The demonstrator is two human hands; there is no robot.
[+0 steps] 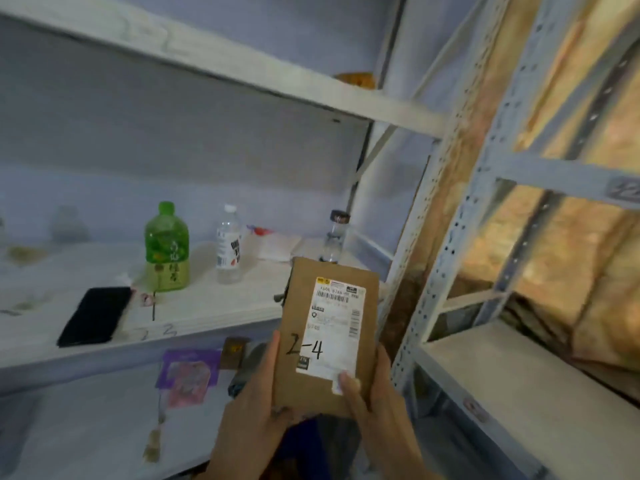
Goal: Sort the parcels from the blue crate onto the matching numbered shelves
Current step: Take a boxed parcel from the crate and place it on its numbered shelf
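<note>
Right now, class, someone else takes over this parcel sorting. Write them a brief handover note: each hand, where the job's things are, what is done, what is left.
Left hand grips the parcel at its lower left edge; right hand holds its lower right, thumb on the label.
The parcel, marked 2-4, is held upright before a shelf whose edge seems to read 2-3. The blue crate is out of view.
Done: parcel in hand, number showing. Left: find shelf 2-4 and set it there.

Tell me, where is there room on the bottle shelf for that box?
Bare shelf lies in front of the green bottle and clear bottle, between the black phone and the parcel. Back right is crowded: papers and a small jar.
</note>
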